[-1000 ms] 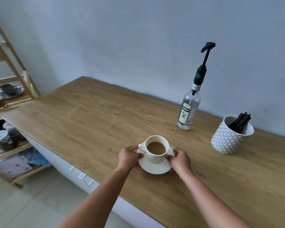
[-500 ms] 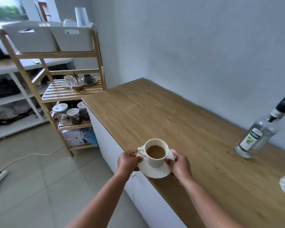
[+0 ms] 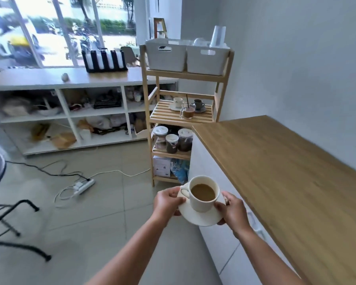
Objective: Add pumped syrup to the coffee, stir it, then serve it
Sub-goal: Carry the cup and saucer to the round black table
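Over tiled floor left of the tabletop (image 3: 286, 171), brimming, breakable cup (image 3: 202, 195) on slippery saucer (image 3: 201, 220), pinched level at opposite rims by left hand (image 3: 168, 200) and right hand (image 3: 232, 210), fingers closed.

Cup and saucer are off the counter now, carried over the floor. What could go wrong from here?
1. Spill: the cup only rests on the saucer, which looks slightly tilted; the coffee is fairly high, so a jolt may slosh it.
2. Grip: the left hand and right hand pinch only the saucer's rim; nothing steadies the cup, so it might slide.
3. Trip: a power strip and loose cables lie on the floor ahead.
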`<action>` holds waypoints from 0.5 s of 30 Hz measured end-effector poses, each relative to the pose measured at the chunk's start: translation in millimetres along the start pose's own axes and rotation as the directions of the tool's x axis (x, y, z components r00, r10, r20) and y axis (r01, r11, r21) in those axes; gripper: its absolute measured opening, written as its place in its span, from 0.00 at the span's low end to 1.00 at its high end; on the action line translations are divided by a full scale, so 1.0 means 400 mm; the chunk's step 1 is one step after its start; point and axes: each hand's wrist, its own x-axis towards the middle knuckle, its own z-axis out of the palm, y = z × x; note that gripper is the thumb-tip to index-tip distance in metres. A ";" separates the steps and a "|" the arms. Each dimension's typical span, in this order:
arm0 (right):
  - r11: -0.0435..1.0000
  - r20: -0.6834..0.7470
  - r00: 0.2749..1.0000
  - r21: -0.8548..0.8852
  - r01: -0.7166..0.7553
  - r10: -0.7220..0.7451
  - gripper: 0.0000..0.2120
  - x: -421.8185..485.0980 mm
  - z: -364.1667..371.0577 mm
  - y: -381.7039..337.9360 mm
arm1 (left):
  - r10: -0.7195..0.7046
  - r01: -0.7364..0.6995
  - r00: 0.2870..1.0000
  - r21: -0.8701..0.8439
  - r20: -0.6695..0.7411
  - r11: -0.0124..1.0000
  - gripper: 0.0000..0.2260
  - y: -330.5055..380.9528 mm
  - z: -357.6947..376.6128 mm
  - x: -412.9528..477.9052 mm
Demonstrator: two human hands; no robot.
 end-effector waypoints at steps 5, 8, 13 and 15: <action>0.999 0.129 0.990 0.001 0.049 -0.049 0.14 0.017 0.235 -0.100 | 0.012 -0.016 0.995 -0.044 -0.100 0.999 0.16 0.009 -0.253 -0.004; 0.997 0.210 0.974 0.033 0.076 -0.082 0.15 0.017 0.371 -0.166 | 0.016 -0.031 0.980 -0.075 -0.196 0.997 0.17 0.014 -0.397 -0.017; 0.992 0.372 0.919 0.062 0.114 -0.129 0.14 0.002 0.586 -0.279 | -0.002 -0.054 0.940 -0.156 -0.341 0.986 0.18 0.007 -0.624 -0.048; 0.988 0.439 0.885 0.070 0.136 -0.154 0.14 -0.004 0.668 -0.322 | -0.011 -0.068 0.919 -0.185 -0.395 0.980 0.18 0.000 -0.708 -0.059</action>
